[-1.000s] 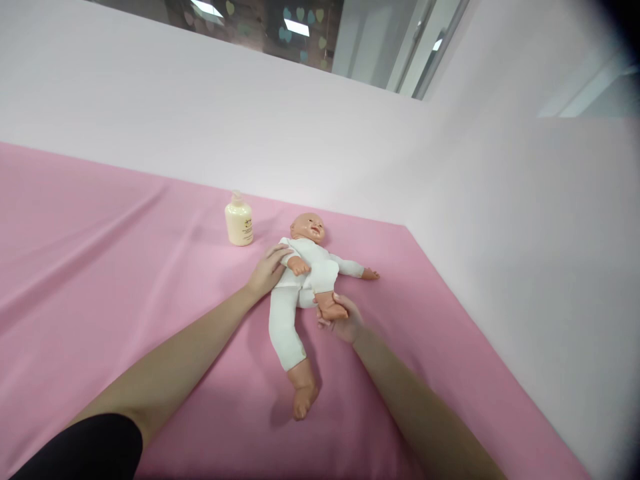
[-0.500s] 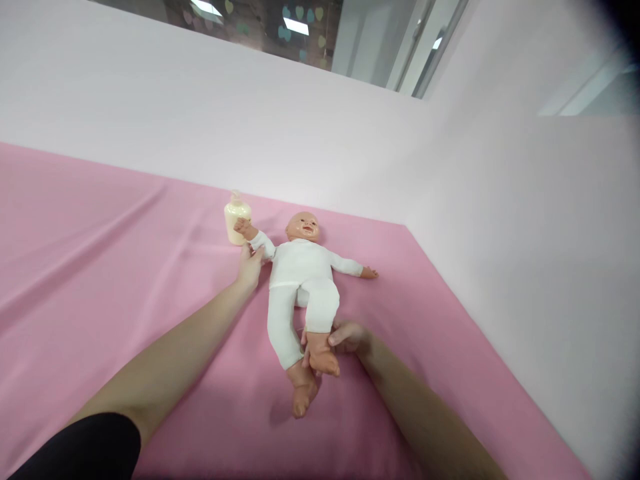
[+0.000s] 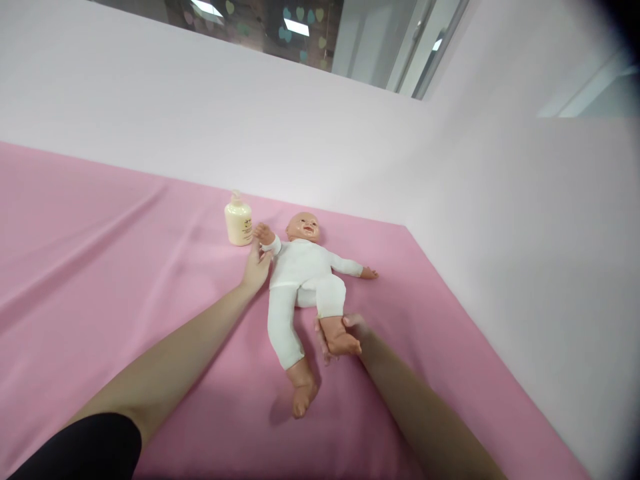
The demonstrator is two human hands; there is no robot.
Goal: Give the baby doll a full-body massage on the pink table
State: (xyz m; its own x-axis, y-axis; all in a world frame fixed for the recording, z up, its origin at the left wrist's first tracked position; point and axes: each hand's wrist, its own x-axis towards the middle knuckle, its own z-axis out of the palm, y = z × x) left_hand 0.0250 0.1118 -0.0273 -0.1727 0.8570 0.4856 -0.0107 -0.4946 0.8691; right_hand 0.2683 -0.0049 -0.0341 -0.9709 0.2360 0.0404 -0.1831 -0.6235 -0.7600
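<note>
A baby doll point(image 3: 300, 263) with a white cloth body lies on its back on the pink sheet point(image 3: 125, 280), head away from me. My left hand point(image 3: 259, 268) is closed round the doll's forearm on the left side, just below its small raised hand. My right hand point(image 3: 345, 337) holds the doll's lower leg on the right side, thumb on the near side and fingers underneath. That leg is bent at the knee and lifted. The doll's other leg point(image 3: 285, 327) lies stretched toward me, and its other arm point(image 3: 347, 266) reaches out to the right.
A cream pump bottle point(image 3: 239, 223) stands just left of the doll's raised hand. White walls point(image 3: 200, 127) rise behind and to the right of the pink surface. A window point(image 3: 300, 33) with heart shapes is at the top.
My left hand has brought the doll's arm inward to the right, uncovering the bottle's label. My right hand has moved the held leg up and to the right, away from the other leg.
</note>
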